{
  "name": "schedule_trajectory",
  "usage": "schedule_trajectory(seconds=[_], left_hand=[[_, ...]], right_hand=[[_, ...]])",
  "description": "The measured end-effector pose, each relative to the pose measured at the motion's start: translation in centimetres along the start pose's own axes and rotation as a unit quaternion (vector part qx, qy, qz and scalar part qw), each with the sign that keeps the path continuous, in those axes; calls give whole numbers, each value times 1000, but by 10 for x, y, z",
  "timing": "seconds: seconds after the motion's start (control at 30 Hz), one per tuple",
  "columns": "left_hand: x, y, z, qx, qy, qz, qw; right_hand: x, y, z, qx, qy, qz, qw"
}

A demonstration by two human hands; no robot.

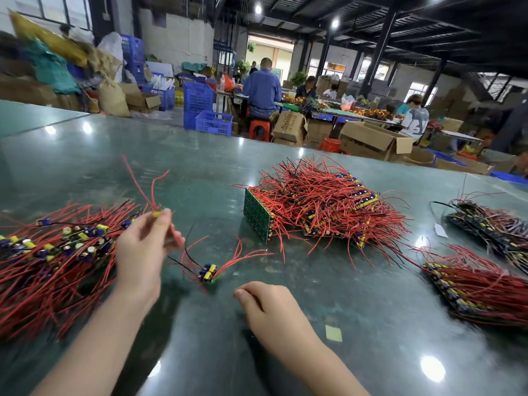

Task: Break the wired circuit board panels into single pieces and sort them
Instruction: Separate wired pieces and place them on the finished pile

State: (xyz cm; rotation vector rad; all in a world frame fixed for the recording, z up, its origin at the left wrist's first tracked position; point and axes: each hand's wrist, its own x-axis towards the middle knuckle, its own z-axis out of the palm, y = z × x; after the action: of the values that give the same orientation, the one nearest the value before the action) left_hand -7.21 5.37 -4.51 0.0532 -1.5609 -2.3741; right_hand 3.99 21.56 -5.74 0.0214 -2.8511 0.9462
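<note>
Left hand (143, 247) pinches a single board (158, 213); right hand (268, 307), loosely curled and empty, rests on bare table (200, 172).

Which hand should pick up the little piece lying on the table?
Probably the right hand: it holds nothing and sits beside the small board piece. The left hand already pinches another piece near the left pile.

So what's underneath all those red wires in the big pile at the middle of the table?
Green circuit board panels, stacked and leaning, with yellow and blue capacitors peeking through the red wires. How many panels there are is hidden.
</note>
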Motion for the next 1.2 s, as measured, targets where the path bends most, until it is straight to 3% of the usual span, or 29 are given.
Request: schedule_trajectory(seconds=[0.07, 0.13, 0.17, 0.2, 0.27, 0.33, 0.47, 0.53, 0.6, 0.67, 0.73, 0.77, 0.9, 1.03, 1.1, 1.2], left_hand=[[12, 7, -13, 31, 4, 0, 1000], [24, 10, -28, 202, 7, 36, 979], [27, 10, -35, 338, 27, 68, 938], [28, 11, -40, 469, 56, 99, 876], [25, 10, -42, 625, 85, 138, 764], [19, 7, -37, 674, 83, 155, 718], [14, 4, -33, 657, 104, 216, 714], [12, 2, -28, 644, 46, 237, 725], [-1, -6, -15, 644, -67, 218, 730], [-17, -19, -1, 677, -157, 203, 690], [-27, -31, 5, 703, -188, 194, 658], [-29, -32, 6, 703, -187, 189, 659], [-32, -28, 6, 596, -192, 260, 735], [-48, -25, 16, 459, -237, 362, 776], [-50, -24, 18, 422, -240, 390, 782], [-48, -26, 16, 422, -219, 444, 760]], right_hand=[[1, 2, 0, -2, 9, 6, 1000], [2, 4, 2, -13, 2, 15, 1000], [2, 5, 3, -22, 0, 17, 1000], [2, 6, 3, -33, 1, 17, 999], [2, 7, 4, -48, 10, 15, 999], [2, 8, 5, -59, 15, 11, 998], [2, 8, 7, -72, 14, 9, 997], [2, 8, 8, -75, 15, 8, 997], [2, 9, 8, -75, 19, 8, 997], [2, 9, 8, -77, 27, 7, 997], [3, 10, 7, -78, 36, 8, 996], [3, 11, 7, -77, 43, 6, 996], [4, 7, 4, -1, 134, -36, 990], [4, -1, -8, 93, 327, -106, 934], [5, -1, -19, 153, 354, -79, 919], [7, 4, -37, 297, 365, 32, 882]])
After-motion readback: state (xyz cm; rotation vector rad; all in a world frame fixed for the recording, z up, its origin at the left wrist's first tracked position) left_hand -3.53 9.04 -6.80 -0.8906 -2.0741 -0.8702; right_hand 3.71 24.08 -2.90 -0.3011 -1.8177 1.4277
